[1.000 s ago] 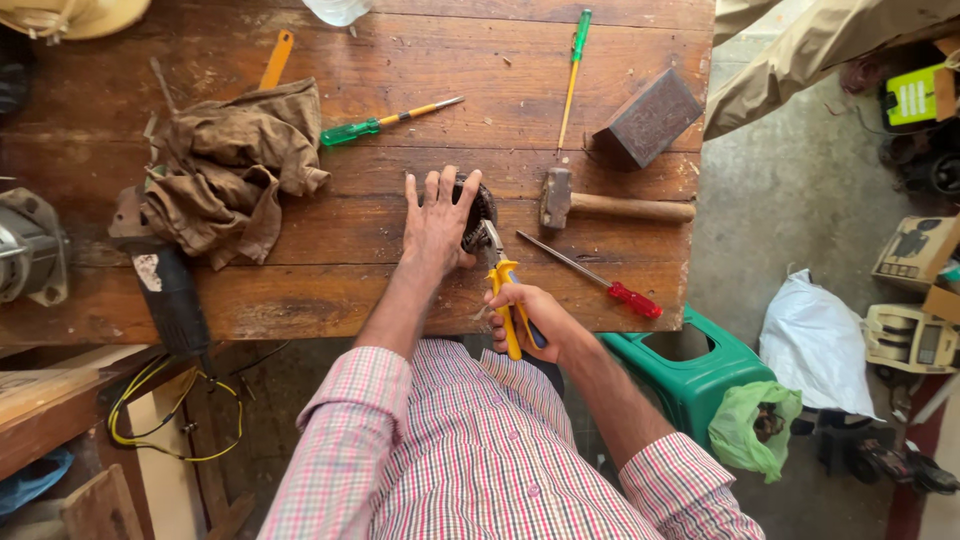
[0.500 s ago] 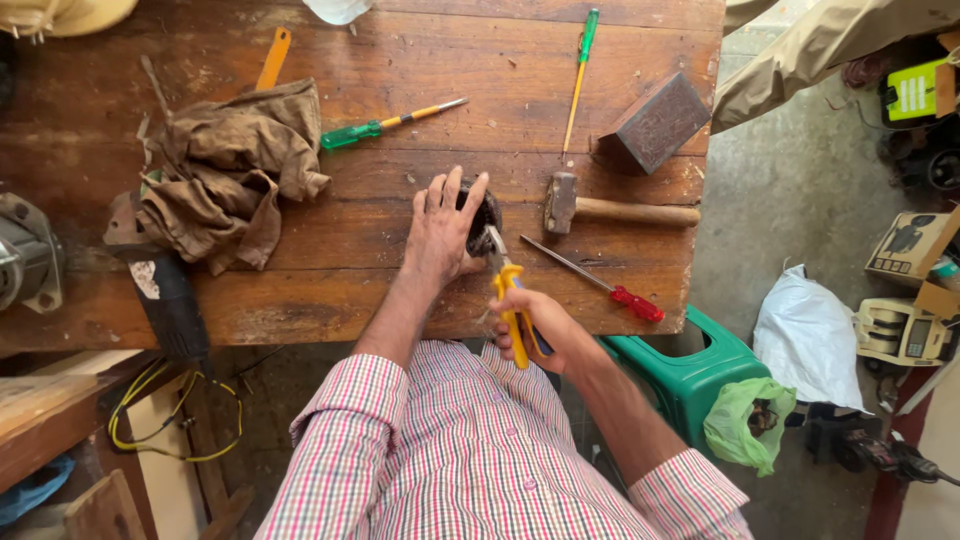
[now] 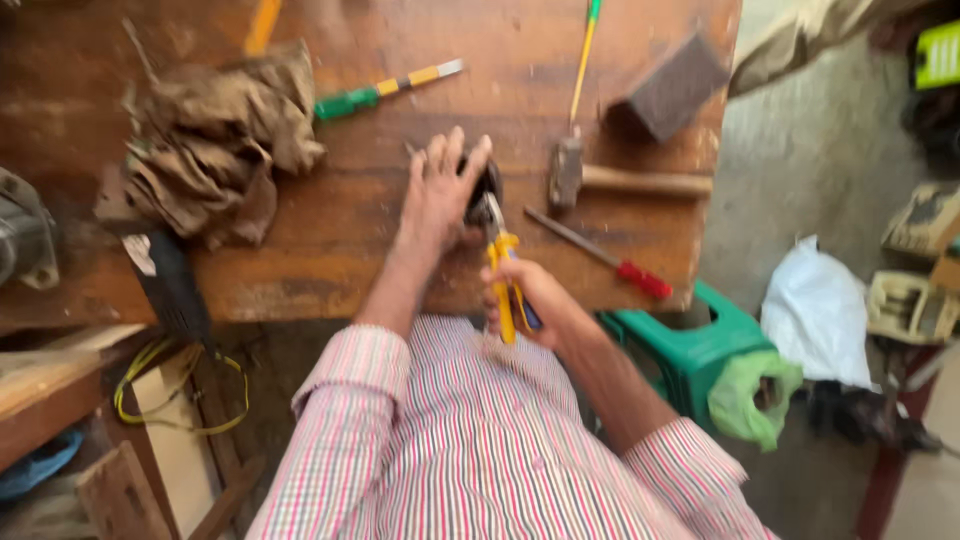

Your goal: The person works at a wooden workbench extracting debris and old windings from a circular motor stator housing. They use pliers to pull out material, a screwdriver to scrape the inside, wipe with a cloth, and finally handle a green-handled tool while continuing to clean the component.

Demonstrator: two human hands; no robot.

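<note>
Far off to the left of the hands a crumpled brown rag (image 3: 215, 140) lies on the bench (image 3: 330, 260), a green-handled screwdriver (image 3: 385, 90) just beyond it. The left hand (image 3: 438, 190) lies flat, fingers spread, pressing down a small dark part (image 3: 487, 185). The right hand (image 3: 525, 300) is closed around yellow-handled pliers (image 3: 503, 270), whose nose now sits against that part (a moment ago it stood slightly nearer the bench edge), so the bite looks engaged. Right of the hands lie a hammer (image 3: 610, 178) and a red-handled screwdriver (image 3: 600, 255).
</note>
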